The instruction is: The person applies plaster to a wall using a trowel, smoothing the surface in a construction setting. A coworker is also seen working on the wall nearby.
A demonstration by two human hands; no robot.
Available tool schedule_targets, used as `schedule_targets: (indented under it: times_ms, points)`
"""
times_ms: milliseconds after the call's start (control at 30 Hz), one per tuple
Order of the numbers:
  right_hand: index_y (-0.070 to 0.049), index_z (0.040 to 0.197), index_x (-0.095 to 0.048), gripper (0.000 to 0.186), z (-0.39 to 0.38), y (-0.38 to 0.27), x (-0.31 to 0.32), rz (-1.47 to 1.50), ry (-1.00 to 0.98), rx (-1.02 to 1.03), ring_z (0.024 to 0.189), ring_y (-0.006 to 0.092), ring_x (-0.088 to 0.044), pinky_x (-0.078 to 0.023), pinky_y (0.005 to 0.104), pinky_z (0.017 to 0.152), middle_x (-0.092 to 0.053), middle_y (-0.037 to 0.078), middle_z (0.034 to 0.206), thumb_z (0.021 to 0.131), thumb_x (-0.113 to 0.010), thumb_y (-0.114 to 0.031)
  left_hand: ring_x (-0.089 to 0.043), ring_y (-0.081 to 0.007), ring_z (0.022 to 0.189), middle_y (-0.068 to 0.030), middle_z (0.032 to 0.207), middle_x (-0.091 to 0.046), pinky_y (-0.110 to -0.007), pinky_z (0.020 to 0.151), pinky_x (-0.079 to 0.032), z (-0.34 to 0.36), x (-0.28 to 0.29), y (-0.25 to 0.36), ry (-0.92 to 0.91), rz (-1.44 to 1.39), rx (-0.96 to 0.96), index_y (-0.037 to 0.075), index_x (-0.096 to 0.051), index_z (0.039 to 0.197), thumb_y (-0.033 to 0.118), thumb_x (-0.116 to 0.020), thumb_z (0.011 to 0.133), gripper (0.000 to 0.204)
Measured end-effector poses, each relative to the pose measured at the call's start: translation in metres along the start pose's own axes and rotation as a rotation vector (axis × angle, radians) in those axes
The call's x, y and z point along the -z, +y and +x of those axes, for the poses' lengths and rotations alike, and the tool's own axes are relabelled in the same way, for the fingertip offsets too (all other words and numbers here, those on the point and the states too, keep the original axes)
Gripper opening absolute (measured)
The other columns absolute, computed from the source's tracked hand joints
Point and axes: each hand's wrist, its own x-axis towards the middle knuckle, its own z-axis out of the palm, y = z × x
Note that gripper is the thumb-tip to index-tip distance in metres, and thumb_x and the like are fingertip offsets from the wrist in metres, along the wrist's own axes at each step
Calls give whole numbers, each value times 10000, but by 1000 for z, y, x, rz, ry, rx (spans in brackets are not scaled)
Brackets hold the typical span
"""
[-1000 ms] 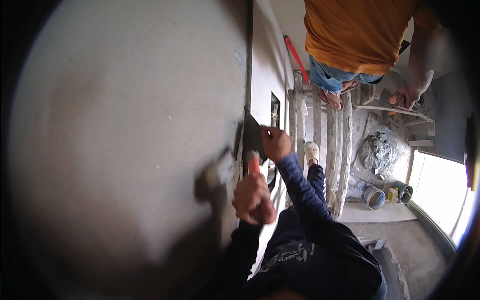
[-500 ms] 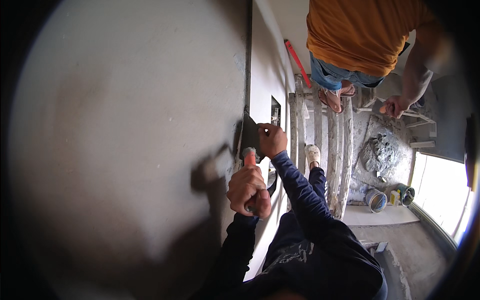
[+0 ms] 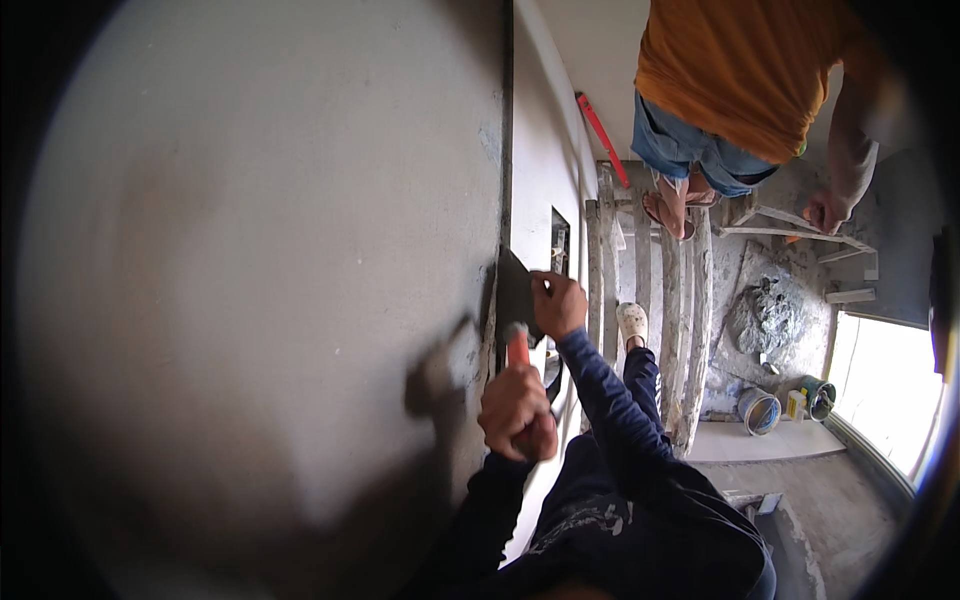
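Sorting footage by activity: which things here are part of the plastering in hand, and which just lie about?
In use:
- left hand on the red-handled trowel
- right hand on its blade
- grey plastered wall

Lying about:
- mortar heap
- bucket
- red level
- wooden planks

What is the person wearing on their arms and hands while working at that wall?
Both arms are covered by long, dark navy sleeves reaching the wrists. The left hand and right hand are bare, with no gloves. No watch, ring or marking shows.
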Motion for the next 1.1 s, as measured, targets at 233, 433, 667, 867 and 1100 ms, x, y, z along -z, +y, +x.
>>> schedule_targets:
  times_ms: [233,433,667,867,1100]
  points:
    - [-154,957,-743,200,-6,1,8,25,17,-7,669,301,-676,-521,373,608,-691,124,744,839,-620,-259,-479,-201,437,-86,496,-462,-426,596,-518,2,-2,11,-42,-48,4,9,-405,547,128,-547,764,285]
    - [-118,985,-726,215,36,-16,24,49,-68,23,770,357,-681,-538,413,719,-695,169,816,842,-609,-229,-468,-200,432,-83,519,-469,-337,476,-416,41,-16,-14,53,-17,-28,6,-428,552,131,-582,772,297]
    - [-70,1202,-608,374,83,-2,99,-555,-399,596,923,338,-647,-507,411,870,-632,181,1107,848,-582,-185,-418,-146,465,-62,491,-439,-572,820,-499,26,-2,52,229,-219,105,29,-339,564,43,-527,836,331]
    - [-100,1376,-445,585,200,-60,46,-1094,-274,935,1305,350,-398,-410,507,1006,-350,153,1467,817,-609,-161,-417,-155,469,-65,534,-460,-380,599,-452,-26,-6,47,137,-99,455,13,-349,571,-86,-479,762,252]
    - [-51,1376,-449,527,99,-8,19,-1226,-647,1249,1379,382,-310,-269,579,1101,-335,246,1470,877,-506,-212,-361,-210,420,-84,502,-353,-339,490,-311,-66,-2,36,135,144,596,45,-312,541,-120,-500,589,254]
